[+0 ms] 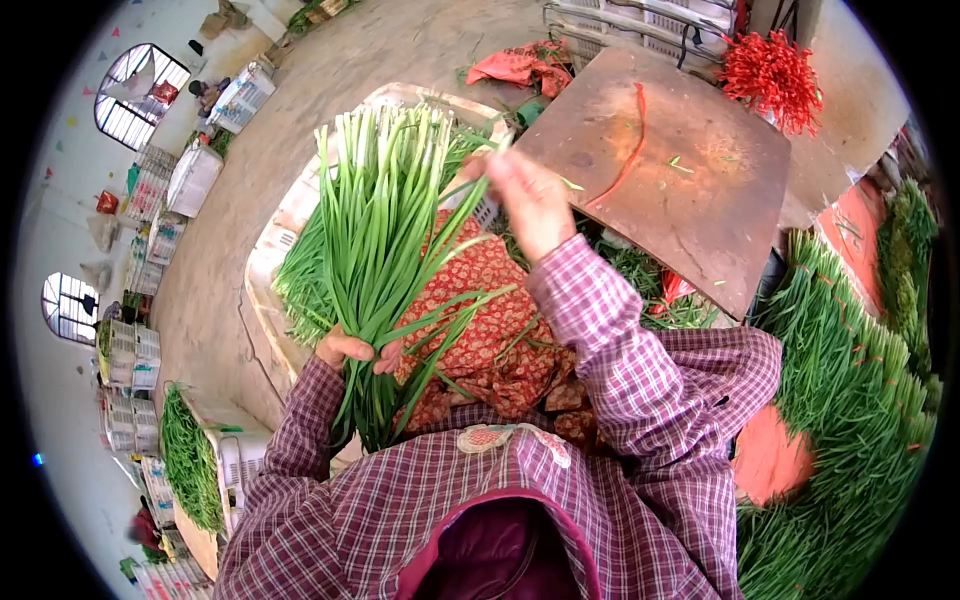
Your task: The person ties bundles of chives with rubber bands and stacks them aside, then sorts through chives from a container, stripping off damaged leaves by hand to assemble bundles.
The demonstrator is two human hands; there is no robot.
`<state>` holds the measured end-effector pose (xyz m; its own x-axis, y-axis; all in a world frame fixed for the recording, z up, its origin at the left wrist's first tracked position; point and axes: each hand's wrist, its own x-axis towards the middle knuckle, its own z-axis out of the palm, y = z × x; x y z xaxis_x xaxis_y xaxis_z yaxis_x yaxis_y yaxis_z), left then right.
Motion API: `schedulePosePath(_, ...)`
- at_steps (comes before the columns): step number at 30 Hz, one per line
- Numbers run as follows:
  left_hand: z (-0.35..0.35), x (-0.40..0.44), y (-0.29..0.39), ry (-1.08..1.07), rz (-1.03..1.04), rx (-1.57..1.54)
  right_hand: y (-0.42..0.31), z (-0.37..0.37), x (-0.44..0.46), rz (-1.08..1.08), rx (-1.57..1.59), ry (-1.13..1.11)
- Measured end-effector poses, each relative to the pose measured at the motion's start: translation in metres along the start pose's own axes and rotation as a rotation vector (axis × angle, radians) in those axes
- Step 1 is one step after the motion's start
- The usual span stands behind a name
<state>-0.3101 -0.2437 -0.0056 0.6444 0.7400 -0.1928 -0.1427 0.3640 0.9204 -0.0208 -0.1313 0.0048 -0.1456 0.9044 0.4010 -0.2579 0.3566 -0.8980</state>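
Observation:
A thick bunch of green chives [385, 215] with pale stem ends pointing away from me spans the middle of the view. My left hand [350, 350] is wrapped round its leafy lower part, and loose leaves trail below it. Right of the stem ends, my right hand [535, 200] is raised with its fingers drawn together, partly blurred, at what looks like a chive leaf. Beneath the bunch, more chives [300, 275] lie in a white plastic crate [265, 265]. A red flowered apron [490, 345] covers my lap.
To the right stands a brown board [670, 170] with a red tie strip [637, 130] on it. Red ties [772, 80] hang behind it. Tied chive bundles [850, 350] lie far right. A crate of greens [190, 460] and stacked white crates [195, 180] stand left.

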Motion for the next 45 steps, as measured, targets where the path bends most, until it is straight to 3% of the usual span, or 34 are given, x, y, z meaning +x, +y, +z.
schedulePosePath(3,-0.003,-0.002,-0.001,0.025,-0.009,0.0,-0.028,-0.046,0.016,-0.05,0.266,0.321)
schedulePosePath(8,-0.025,-0.01,-0.021,0.053,0.057,-0.078,-0.077,-0.201,0.013,-0.199,0.598,0.639)
schedulePosePath(10,-0.032,-0.01,-0.026,0.04,0.047,-0.072,-0.1,-0.209,-0.011,-0.146,0.545,0.418)
schedulePosePath(11,-0.03,-0.01,-0.025,0.044,0.013,-0.108,-0.1,-0.195,-0.023,-0.051,0.301,0.507)
schedulePosePath(13,-0.026,-0.008,-0.021,0.056,-0.022,-0.119,-0.068,-0.165,-0.04,0.278,0.117,0.381)
schedulePosePath(14,-0.024,-0.007,-0.021,0.055,-0.024,-0.121,-0.08,-0.108,-0.052,0.638,-0.123,0.552)
schedulePosePath(15,-0.022,-0.007,-0.021,0.071,-0.022,-0.125,-0.023,-0.12,-0.069,0.802,0.513,-0.038)
schedulePosePath(17,-0.024,-0.007,-0.024,0.087,-0.02,-0.13,0.009,-0.059,-0.094,1.128,0.293,-0.12)
schedulePosePath(19,-0.032,-0.009,-0.033,0.113,0.016,-0.154,0.023,-0.022,-0.099,1.224,0.166,-0.2)
schedulePosePath(24,-0.032,-0.009,-0.035,0.146,0.023,-0.205,0.045,0.019,-0.089,1.207,-0.009,-0.035)
schedulePosePath(26,-0.028,-0.003,-0.027,0.033,-0.021,-0.088,0.07,0.023,-0.097,1.173,0.013,0.018)
schedulePosePath(28,-0.03,-0.006,-0.031,0.068,-0.027,-0.107,0.073,0.027,-0.097,0.969,0.228,0.127)
schedulePosePath(30,-0.031,-0.009,-0.034,0.106,-0.032,-0.123,0.064,0.028,-0.098,0.961,0.308,0.324)
schedulePosePath(32,-0.03,-0.009,-0.034,0.172,-0.046,-0.093,0.053,0.018,-0.099,0.962,0.41,0.325)
schedulePosePath(33,-0.032,-0.01,-0.037,0.168,-0.046,-0.096,0.065,0.017,-0.105,0.883,0.552,0.436)
schedulePosePath(36,-0.034,-0.014,-0.042,0.228,0.003,-0.136,0.07,-0.013,-0.108,0.917,0.589,0.531)
schedulePosePath(37,-0.032,-0.013,-0.039,0.223,0.017,-0.115,0.063,-0.017,-0.11,0.952,0.804,0.581)
schedulePosePath(41,-0.032,-0.009,-0.041,0.186,0.015,-0.122,0.041,-0.005,-0.106,1.171,0.339,0.157)
schedulePosePath(42,-0.03,-0.009,-0.039,0.185,0.016,-0.121,0.021,0.01,-0.099,1.232,0.052,0.047)
schedulePosePath(45,-0.019,-0.007,-0.033,0.239,0.041,-0.085,0.037,0.029,-0.101,0.931,-0.368,-0.158)
